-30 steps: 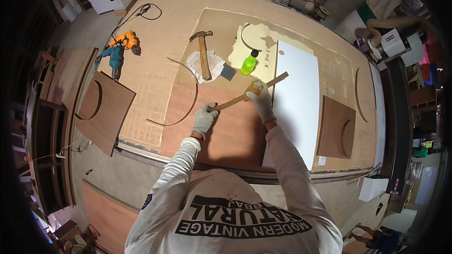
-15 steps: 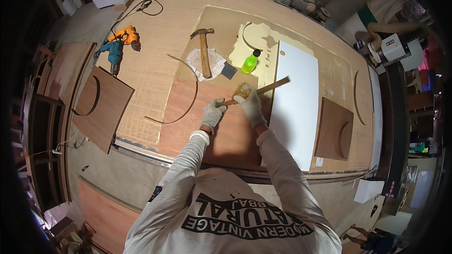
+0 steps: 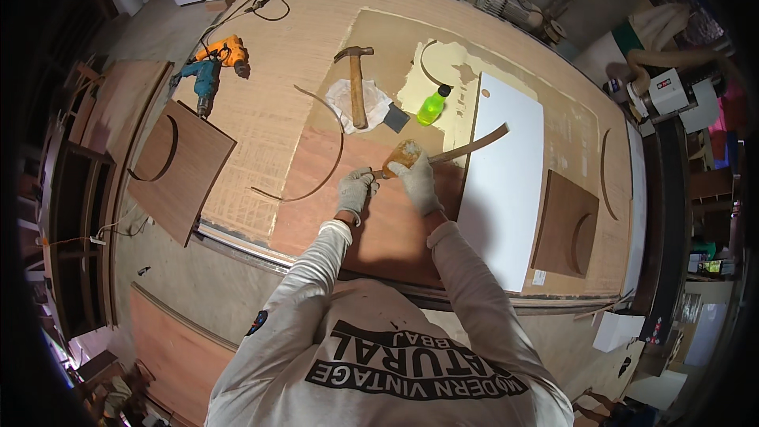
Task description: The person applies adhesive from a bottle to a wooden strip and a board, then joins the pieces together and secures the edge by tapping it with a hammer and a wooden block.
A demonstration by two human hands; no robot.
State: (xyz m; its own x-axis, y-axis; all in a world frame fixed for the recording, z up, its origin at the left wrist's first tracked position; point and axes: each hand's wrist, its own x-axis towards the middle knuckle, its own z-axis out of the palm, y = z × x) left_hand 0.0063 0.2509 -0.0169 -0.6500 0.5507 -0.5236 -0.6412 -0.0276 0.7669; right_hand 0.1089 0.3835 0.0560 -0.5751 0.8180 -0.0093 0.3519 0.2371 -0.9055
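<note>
Both hands wear pale work gloves. My left hand (image 3: 355,192) is closed on the near left end of a thin brown edging strip (image 3: 470,147). My right hand (image 3: 417,183) grips an amber, blocky thing with a whitish patch (image 3: 402,155), set against the strip; its exact kind is unclear. To the right, the strip's free end curves up over a white panel (image 3: 503,190). Beneath my hands lies a reddish-brown board (image 3: 316,217). Beyond them are a green bottle with a black cap (image 3: 432,109) and a small dark grey pad (image 3: 397,118).
A claw hammer (image 3: 357,91) rests on a crumpled white cloth (image 3: 336,103). Two corded drills, orange (image 3: 229,54) and teal (image 3: 205,83), lie at the left. Curved strips (image 3: 341,138) and brown boards (image 3: 183,170) (image 3: 564,221) are spread across the big worktable (image 3: 292,24).
The strip's free end reaches farther right and now bends in a curve. My hands stay in nearly the same hold, and the whole view has shifted slightly.
</note>
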